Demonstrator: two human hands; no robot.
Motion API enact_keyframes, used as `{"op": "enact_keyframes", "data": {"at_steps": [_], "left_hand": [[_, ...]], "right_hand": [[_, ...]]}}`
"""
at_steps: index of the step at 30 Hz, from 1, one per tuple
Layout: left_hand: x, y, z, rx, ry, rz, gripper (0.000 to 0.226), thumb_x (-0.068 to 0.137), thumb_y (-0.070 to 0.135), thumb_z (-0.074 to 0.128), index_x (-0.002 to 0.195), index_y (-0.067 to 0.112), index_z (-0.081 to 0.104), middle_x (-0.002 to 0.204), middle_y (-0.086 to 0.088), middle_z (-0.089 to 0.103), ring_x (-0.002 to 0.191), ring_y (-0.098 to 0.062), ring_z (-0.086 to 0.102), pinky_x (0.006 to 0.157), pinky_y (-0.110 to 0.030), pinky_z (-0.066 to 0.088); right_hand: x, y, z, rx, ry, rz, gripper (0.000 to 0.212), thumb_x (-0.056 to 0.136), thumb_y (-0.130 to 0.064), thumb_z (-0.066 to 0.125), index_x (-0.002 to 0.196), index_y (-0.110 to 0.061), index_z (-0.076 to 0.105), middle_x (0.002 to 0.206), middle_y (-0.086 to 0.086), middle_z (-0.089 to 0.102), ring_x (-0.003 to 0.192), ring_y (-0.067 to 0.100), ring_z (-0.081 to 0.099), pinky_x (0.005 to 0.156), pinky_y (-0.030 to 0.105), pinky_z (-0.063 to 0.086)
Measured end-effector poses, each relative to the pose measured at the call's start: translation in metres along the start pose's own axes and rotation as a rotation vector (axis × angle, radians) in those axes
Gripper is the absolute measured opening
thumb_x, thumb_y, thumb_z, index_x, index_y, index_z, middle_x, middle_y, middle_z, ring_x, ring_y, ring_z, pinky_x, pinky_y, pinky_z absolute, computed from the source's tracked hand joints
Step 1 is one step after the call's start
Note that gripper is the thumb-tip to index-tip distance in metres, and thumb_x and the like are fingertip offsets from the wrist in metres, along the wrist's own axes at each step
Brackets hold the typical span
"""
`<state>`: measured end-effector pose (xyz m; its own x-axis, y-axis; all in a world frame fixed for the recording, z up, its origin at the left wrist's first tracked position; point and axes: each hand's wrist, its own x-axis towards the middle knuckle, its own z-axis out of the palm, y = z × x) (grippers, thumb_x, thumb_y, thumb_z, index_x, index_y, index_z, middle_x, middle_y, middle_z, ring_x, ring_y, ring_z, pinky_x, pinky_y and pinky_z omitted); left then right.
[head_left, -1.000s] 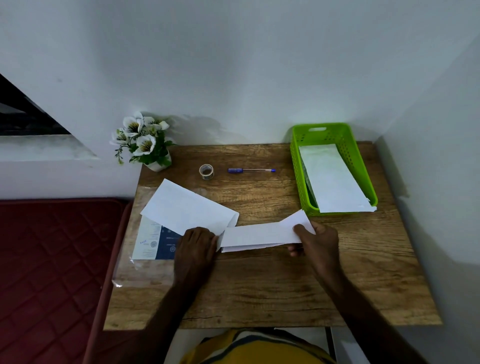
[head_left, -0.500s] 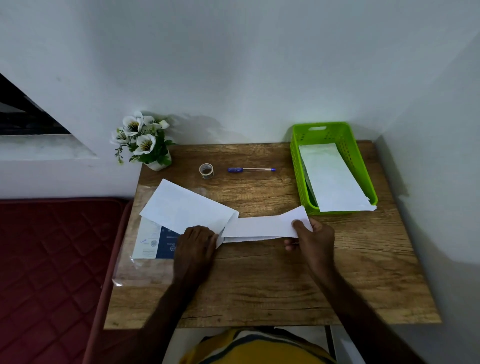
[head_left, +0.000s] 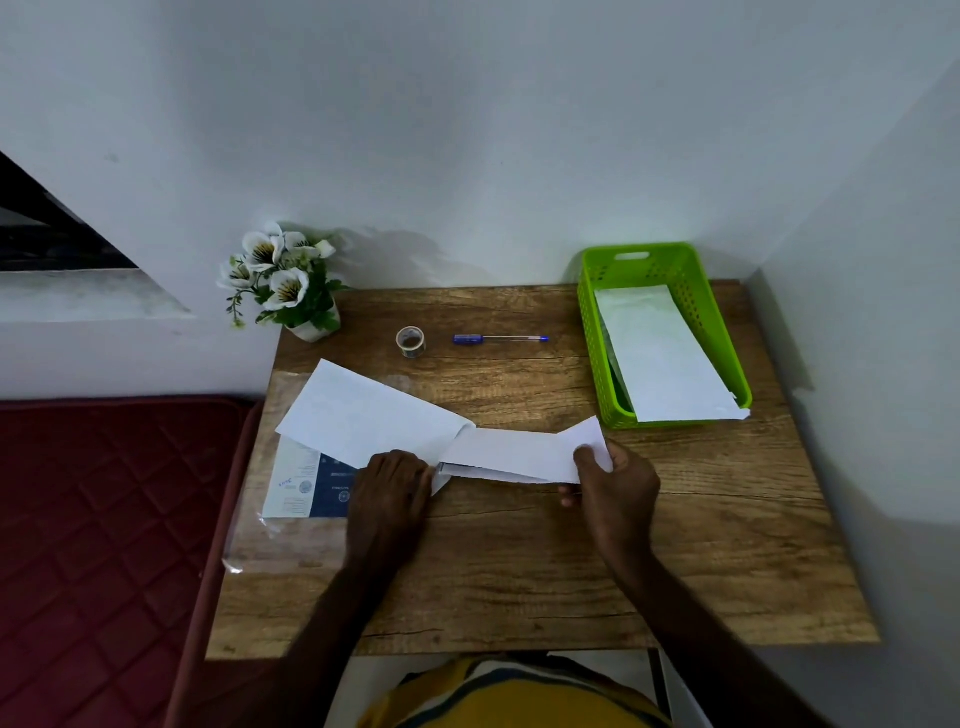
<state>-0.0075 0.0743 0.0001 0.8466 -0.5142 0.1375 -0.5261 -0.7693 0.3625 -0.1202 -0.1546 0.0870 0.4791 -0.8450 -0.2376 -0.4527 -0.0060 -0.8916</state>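
While gripping the left end of the folded paper (head_left: 514, 457) with the curled fingers of the left hand (head_left: 389, 486), pinches its raised right corner between thumb and fingers of the right hand (head_left: 615, 486). Keeps it low on the bench (head_left: 519, 571), just nearer than the green basket (head_left: 592, 332) and a little to its left, with that raised corner close to the basket's near rim. Looks already folded lengthwise into a narrow band, but not yet pressed flat.

Farther left of the basket, touching the band's left end: a white envelope (head_left: 363, 415), lying over a blue-and-white printed sheet (head_left: 311, 483) in a clear sleeve (head_left: 280, 540). Inside the basket: one long white piece (head_left: 660, 353), poking out over the near rim.

Judging by that, probably one item finished and filed. Likely left for this one: creasing, slipping into the envelope, perhaps sealing with the tape roll (head_left: 410, 341) lying left of the basket beyond the pen (head_left: 498, 339), then dropping into the basket.
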Motion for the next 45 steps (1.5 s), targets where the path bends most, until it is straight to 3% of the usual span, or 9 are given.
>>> {"op": "enact_keyframes", "data": {"at_steps": [5,13,18,24,27,31,37,41,45], "left_hand": [[0.000,0.001,-0.001,-0.075,0.009,-0.027,0.038,0.099,0.042,0.042,0.101,0.015,0.069,0.103,-0.007,0.071,0.096,-0.025,0.065,0.087,-0.039,0.050],[0.001,0.003,-0.002,-0.049,-0.017,-0.021,0.033,0.098,0.042,0.046,0.098,0.017,0.067,0.101,-0.005,0.069,0.095,-0.022,0.062,0.085,-0.038,0.049],[0.000,0.004,0.000,-0.039,0.014,0.013,0.024,0.097,0.036,0.053,0.095,0.017,0.066,0.098,-0.005,0.068,0.092,-0.022,0.061,0.082,-0.037,0.048],[0.000,0.004,0.004,-0.018,0.021,0.008,0.021,0.096,0.035,0.056,0.096,0.017,0.066,0.099,-0.004,0.068,0.093,-0.022,0.061,0.083,-0.039,0.050],[0.000,0.006,0.004,-0.018,0.047,0.010,0.017,0.094,0.032,0.060,0.095,0.016,0.066,0.098,-0.005,0.068,0.091,-0.023,0.061,0.081,-0.039,0.050],[-0.001,0.007,0.005,-0.009,0.068,0.027,0.017,0.094,0.031,0.061,0.095,0.015,0.067,0.098,-0.006,0.069,0.091,-0.024,0.063,0.082,-0.038,0.050],[0.000,0.013,0.008,0.027,0.065,0.064,0.016,0.095,0.030,0.060,0.094,0.015,0.065,0.096,-0.006,0.067,0.090,-0.024,0.061,0.080,-0.040,0.049],[-0.001,0.018,0.008,0.038,0.064,0.038,0.016,0.094,0.031,0.061,0.095,0.015,0.066,0.097,-0.007,0.068,0.090,-0.025,0.063,0.079,-0.041,0.052],[0.002,0.017,0.006,0.050,0.097,0.065,0.016,0.095,0.028,0.059,0.090,0.014,0.065,0.092,-0.006,0.066,0.085,-0.026,0.061,0.076,-0.040,0.048]], "right_hand": [[-0.007,0.015,-0.001,-0.134,0.046,-0.177,0.018,0.097,-0.023,0.064,0.100,-0.011,0.077,0.073,-0.008,0.069,0.055,0.013,0.068,0.048,0.044,0.059],[-0.014,0.020,0.003,-0.214,0.027,-0.266,0.024,0.098,-0.030,0.060,0.099,-0.012,0.076,0.075,0.001,0.072,0.058,0.014,0.067,0.054,0.043,0.059],[-0.022,0.016,0.015,-0.166,-0.069,-0.196,0.019,0.099,-0.029,0.056,0.089,-0.022,0.071,0.075,-0.006,0.070,0.061,0.013,0.069,0.052,0.045,0.059],[-0.027,0.011,0.020,0.055,-0.277,0.191,0.013,0.101,-0.015,0.056,0.099,-0.024,0.065,0.090,0.002,0.074,0.064,0.021,0.075,0.053,0.046,0.062],[-0.024,0.018,0.009,-0.063,-0.231,0.172,0.014,0.099,-0.018,0.061,0.086,-0.024,0.065,0.075,-0.001,0.073,0.055,0.019,0.073,0.048,0.042,0.061],[-0.020,0.024,0.002,-0.090,-0.242,0.178,0.017,0.096,-0.017,0.065,0.080,-0.015,0.069,0.056,0.011,0.069,0.039,0.018,0.062,0.040,0.032,0.051],[-0.022,0.015,0.027,-0.058,-0.348,0.190,0.012,0.099,-0.023,0.064,0.089,-0.019,0.069,0.060,0.012,0.071,0.043,0.018,0.063,0.042,0.028,0.052],[-0.020,0.012,0.040,-0.085,-0.409,0.233,0.016,0.098,-0.027,0.065,0.083,-0.027,0.065,0.065,0.011,0.073,0.051,0.020,0.068,0.047,0.029,0.056],[-0.013,0.016,0.029,-0.089,-0.395,0.195,0.022,0.096,-0.021,0.066,0.076,-0.012,0.072,0.064,0.008,0.072,0.046,0.019,0.062,0.041,0.027,0.049]]}}
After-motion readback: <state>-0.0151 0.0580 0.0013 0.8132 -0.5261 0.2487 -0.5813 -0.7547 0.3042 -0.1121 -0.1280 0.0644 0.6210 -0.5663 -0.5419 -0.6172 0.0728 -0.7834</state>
